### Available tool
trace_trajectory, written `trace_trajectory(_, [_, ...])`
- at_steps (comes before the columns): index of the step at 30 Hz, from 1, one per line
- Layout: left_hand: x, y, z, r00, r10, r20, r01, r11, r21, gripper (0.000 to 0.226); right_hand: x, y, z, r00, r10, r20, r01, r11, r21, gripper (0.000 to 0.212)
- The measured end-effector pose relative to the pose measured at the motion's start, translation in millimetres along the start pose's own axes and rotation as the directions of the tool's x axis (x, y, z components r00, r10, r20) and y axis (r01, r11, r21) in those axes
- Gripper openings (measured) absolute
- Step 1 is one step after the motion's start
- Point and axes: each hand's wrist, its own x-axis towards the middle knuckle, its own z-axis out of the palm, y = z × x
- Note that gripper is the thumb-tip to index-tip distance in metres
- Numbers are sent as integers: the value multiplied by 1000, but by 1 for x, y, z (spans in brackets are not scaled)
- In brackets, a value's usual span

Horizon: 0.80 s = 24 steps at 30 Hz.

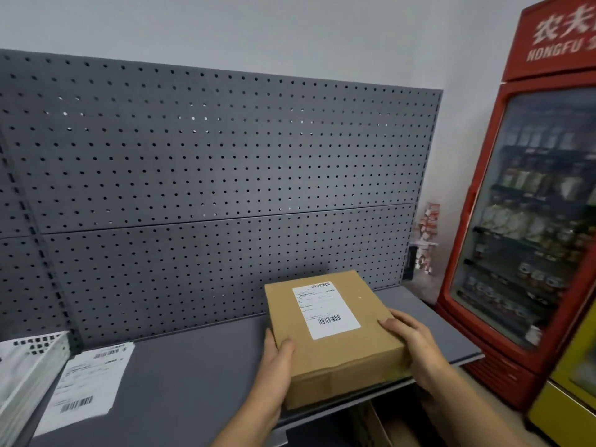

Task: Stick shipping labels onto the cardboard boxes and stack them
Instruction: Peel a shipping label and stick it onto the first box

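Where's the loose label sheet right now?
In the head view, the label sheet lies flat on the grey shelf at lower left, beside the white perforated tray and well left of the cardboard box.

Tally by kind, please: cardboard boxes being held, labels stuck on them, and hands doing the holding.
cardboard box: 1
stuck label: 1
hands: 2, the left hand and the right hand
Total: 4
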Motion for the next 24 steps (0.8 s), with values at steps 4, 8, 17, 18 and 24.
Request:
trace_trajectory(4, [8, -4, 46, 999, -19, 35, 18, 1000, 19, 47, 24, -3, -43, 999, 13, -30, -14, 999, -32, 40])
trace_trajectory(8, [22, -8, 82, 998, -25, 49, 23, 999, 42, 48, 49, -8, -77, 1000, -10, -24, 9, 998, -57, 40])
trace_trajectory(17, [52, -4, 129, 999, -47, 22, 45, 995, 93, 42, 92, -8, -116, 997, -47, 62, 53, 993, -103, 36])
trace_trajectory(18, [54, -7, 133, 999, -47, 23, 44, 993, 112, 43, 94, -7, -119, 997, -40, 60, 46, 994, -102, 30])
trace_trajectory(24, [72, -27, 142, 997, -82, 8, 78, 971, 225, 69, 106, 5, -132, 995, -10, 98, 22, 992, -126, 42])
